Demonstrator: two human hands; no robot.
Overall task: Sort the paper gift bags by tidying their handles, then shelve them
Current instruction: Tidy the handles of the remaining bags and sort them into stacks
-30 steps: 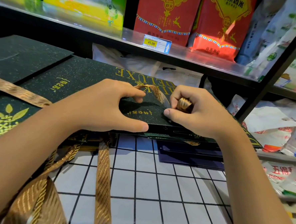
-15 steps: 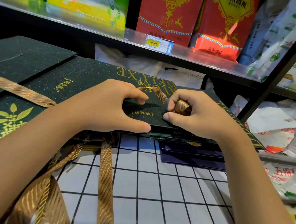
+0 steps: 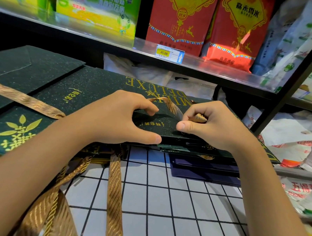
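The right hand [image 3: 216, 127] had its fingers curled tight, pinching a bunched loop of the gold ribbon handle [image 3: 172, 108] between thumb and forefinger. That ribbon arched up off the top green gift bag [image 3: 102, 89] and ran over to the left hand [image 3: 118, 119], whose bent forefinger pressed down on the bag right at the ribbon's far end while the thumb hooked round the bag's near edge, so the hand clamped the bag in place.

The top green gift bag lay flat, its gold "MILK DELUXE" lettering upside down to the person, on a stack of more flattened bags [image 3: 195, 150] whose edges showed just under its near edge. Left of that bag lay another green bag with a gold leaf print [image 3: 17, 129], partly under the left forearm, and a second gold ribbon [image 3: 25, 99] ran slantwise across it. Below the top bag's near edge, loose ribbons and a gold twisted cord [image 3: 55, 199] hung down over a white surface ruled with a black grid [image 3: 164, 209]. Dark blue flat bags [image 3: 203, 171] stuck out from under the stack, resting on that grid.

Beyond the top bag stood a clear-edged shelf [image 3: 119, 42] with a yellow 45.00 price tag [image 3: 169, 54], red packets [image 3: 177, 19] and green boxes [image 3: 98, 6] above it. White printed sacks [image 3: 295, 153] lay heaped to the right of the bag.
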